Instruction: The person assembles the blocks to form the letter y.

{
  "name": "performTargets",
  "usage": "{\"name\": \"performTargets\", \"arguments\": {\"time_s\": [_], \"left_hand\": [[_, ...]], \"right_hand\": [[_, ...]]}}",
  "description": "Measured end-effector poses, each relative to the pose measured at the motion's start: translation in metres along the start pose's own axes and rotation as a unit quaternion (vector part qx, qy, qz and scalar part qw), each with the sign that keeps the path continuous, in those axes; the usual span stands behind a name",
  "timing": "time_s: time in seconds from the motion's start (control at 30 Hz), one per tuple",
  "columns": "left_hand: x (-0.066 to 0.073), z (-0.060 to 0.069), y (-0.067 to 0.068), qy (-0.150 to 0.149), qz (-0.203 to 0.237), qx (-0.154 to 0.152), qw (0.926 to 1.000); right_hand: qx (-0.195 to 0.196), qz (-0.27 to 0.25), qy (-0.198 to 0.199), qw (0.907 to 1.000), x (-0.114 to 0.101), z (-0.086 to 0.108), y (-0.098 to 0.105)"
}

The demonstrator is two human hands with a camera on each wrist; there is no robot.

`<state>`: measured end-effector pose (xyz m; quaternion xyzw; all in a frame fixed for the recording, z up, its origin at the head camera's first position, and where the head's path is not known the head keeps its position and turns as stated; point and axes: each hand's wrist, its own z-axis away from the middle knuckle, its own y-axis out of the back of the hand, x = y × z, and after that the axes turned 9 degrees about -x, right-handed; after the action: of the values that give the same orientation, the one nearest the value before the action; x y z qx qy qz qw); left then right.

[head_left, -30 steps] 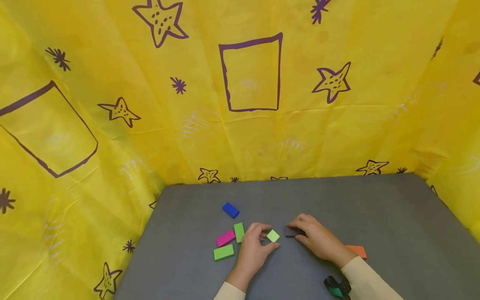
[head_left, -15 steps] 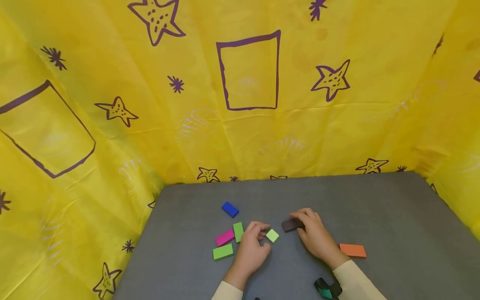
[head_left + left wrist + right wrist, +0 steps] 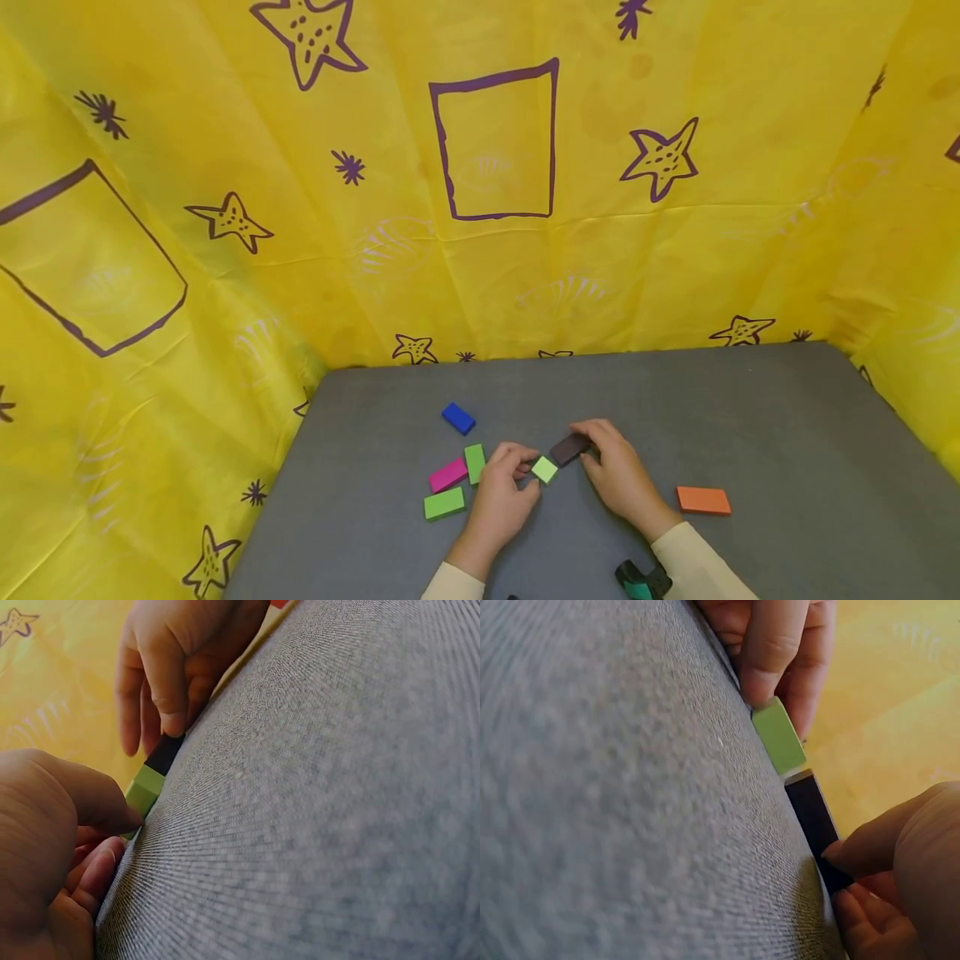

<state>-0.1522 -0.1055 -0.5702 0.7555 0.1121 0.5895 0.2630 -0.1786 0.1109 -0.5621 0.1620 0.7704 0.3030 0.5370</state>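
My left hand [image 3: 501, 493] pinches a small light green block [image 3: 544, 469] between thumb and fingers on the grey tabletop. In the left wrist view the thumb and fingers close around that green block [image 3: 145, 789]. My right hand [image 3: 618, 471] holds the right end of a longer dark block [image 3: 568, 450], lying flat on the table at a slant. The right wrist view shows the dark block [image 3: 816, 829] with its near-black side, thumb and fingertips at one end. Its other end lies beside the green block [image 3: 778, 736]; whether they touch I cannot tell.
Left of the hands lie a blue block [image 3: 458, 418], a pink block [image 3: 447, 474] and two green blocks, one upright in view [image 3: 475, 463] and one crosswise [image 3: 444, 504]. An orange block [image 3: 703, 500] lies right. A black-and-teal object [image 3: 641, 581] is by the right sleeve. Yellow cloth [image 3: 495, 292] surrounds the table.
The right hand has shifted left, and the dark block has turned to a slant and come closer to the green block. The left hand has stayed nearly in place.
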Motion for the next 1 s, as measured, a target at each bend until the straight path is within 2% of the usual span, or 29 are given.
{"name": "performTargets", "arguments": {"time_s": [0.3,0.8,1.0], "left_hand": [[0.0006,0.0006,-0.0003,-0.005,-0.007,-0.002,1.0],[0.0014,0.0012,-0.0001,-0.012,-0.011,-0.02,0.9997],[0.0018,0.0011,-0.0006,-0.016,-0.02,-0.018,0.9995]], "right_hand": [[-0.026,-0.026,-0.01,0.9993,-0.0021,-0.0004,-0.0036],[-0.027,-0.033,-0.006,0.9991,-0.0001,0.0004,-0.0057],[-0.029,-0.04,-0.006,0.9988,-0.0004,0.0021,-0.0047]]}}
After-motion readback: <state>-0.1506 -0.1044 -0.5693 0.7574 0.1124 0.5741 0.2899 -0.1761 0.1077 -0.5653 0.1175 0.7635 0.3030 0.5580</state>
